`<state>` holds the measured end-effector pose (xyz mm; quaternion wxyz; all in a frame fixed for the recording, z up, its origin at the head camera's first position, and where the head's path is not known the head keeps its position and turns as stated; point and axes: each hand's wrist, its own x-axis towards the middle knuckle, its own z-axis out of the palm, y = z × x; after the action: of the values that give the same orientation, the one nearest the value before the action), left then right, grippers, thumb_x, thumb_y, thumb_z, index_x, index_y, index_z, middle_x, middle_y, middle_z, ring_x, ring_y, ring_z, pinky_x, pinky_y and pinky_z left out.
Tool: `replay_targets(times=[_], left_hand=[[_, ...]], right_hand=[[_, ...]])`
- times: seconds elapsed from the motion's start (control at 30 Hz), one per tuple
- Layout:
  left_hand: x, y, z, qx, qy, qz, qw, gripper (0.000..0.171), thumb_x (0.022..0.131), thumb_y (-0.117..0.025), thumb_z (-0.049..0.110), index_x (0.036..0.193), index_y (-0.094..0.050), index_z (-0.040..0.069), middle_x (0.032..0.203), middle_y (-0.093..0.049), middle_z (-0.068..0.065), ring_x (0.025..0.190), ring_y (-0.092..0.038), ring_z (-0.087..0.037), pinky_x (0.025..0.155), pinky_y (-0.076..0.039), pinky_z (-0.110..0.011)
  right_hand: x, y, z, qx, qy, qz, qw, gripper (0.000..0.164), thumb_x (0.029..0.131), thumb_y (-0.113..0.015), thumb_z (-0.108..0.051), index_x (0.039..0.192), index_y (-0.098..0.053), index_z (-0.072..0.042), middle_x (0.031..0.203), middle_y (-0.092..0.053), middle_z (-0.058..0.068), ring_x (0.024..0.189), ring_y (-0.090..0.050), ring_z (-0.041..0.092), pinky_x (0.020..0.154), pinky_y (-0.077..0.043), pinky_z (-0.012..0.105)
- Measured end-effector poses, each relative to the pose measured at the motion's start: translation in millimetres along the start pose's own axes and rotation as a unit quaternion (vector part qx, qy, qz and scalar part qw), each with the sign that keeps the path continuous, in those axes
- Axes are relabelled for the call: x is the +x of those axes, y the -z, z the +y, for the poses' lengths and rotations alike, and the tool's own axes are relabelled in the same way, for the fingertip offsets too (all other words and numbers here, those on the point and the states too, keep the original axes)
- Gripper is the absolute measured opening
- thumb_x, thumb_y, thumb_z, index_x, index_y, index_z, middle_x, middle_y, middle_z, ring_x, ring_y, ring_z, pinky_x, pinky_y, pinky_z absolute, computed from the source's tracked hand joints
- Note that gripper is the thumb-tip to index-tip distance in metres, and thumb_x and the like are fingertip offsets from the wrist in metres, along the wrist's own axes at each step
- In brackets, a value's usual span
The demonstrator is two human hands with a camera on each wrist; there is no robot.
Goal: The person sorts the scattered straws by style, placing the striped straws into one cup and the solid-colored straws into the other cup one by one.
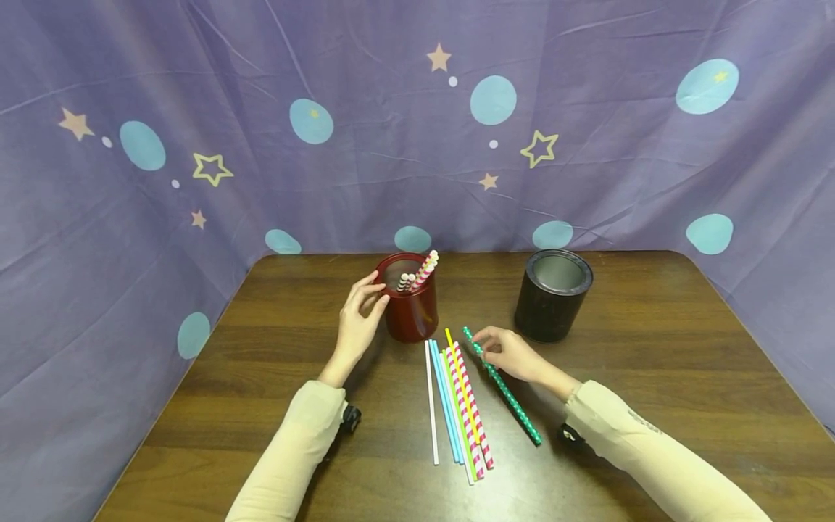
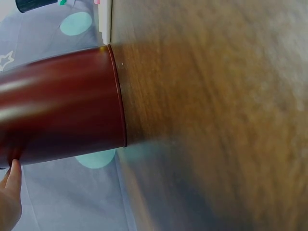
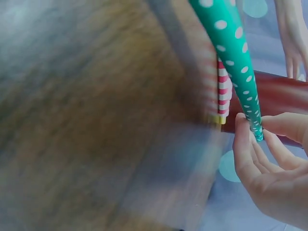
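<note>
My right hand point(image 1: 514, 354) pinches a green straw with white dots point(image 1: 512, 400) near its far end, thumb and fingertips on opposite sides. In the right wrist view, the green straw point(image 3: 238, 62) slants down into the fingertips. The fingertips of my left hand point(image 1: 356, 322) touch the left side of a dark red can point(image 1: 412, 317), close to its rim. Several striped straws point(image 1: 424, 274) lean inside that can, some pink and white, some black and white. From the left wrist, the red can point(image 2: 62, 106) appears sideways, with fingertips against its wall.
Between the hands lies a loose row of straws: white point(image 1: 431, 402), blue point(image 1: 446, 402), yellow point(image 1: 464, 391), green, and pink-and-white striped ones point(image 1: 480, 431). A black can point(image 1: 553, 301) stands at the back right. A purple patterned curtain point(image 1: 391, 145) hangs behind the wooden table point(image 1: 665, 348).
</note>
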<state>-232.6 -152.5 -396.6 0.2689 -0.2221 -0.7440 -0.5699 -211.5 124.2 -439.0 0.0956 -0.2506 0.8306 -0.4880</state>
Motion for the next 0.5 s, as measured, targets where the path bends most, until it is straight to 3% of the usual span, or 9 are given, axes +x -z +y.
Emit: replay_targets(times=[0.27,0.5], left_hand=[[0.0,-0.1,-0.2,-0.003,0.004,0.001,1.0000,0.019,0.081,-0.056,-0.008,0.098,-0.054,-0.017,0.121,-0.045,-0.030,0.111,-0.045,-0.039,0.090,-0.043,-0.047],[0.2,-0.1,0.7,-0.002,0.003,0.001,1.0000,0.019,0.081,-0.057,-0.009,0.098,-0.054,-0.017,0.121,-0.045,-0.030,0.111,-0.046,-0.039,0.090,-0.044,-0.045]], right_hand=[[1.4,3.1,-12.1,0.018,-0.007,0.056,0.998,0.029,0.080,-0.054,0.007,0.108,-0.052,0.007,0.087,-0.060,0.026,0.065,-0.058,0.020,0.052,-0.050,0.025],[1.2,9.7,-24.8,0.033,-0.003,0.087,0.996,0.032,0.079,-0.053,0.007,0.111,-0.051,0.004,0.091,-0.060,0.025,0.074,-0.060,0.023,0.057,-0.052,0.023]])
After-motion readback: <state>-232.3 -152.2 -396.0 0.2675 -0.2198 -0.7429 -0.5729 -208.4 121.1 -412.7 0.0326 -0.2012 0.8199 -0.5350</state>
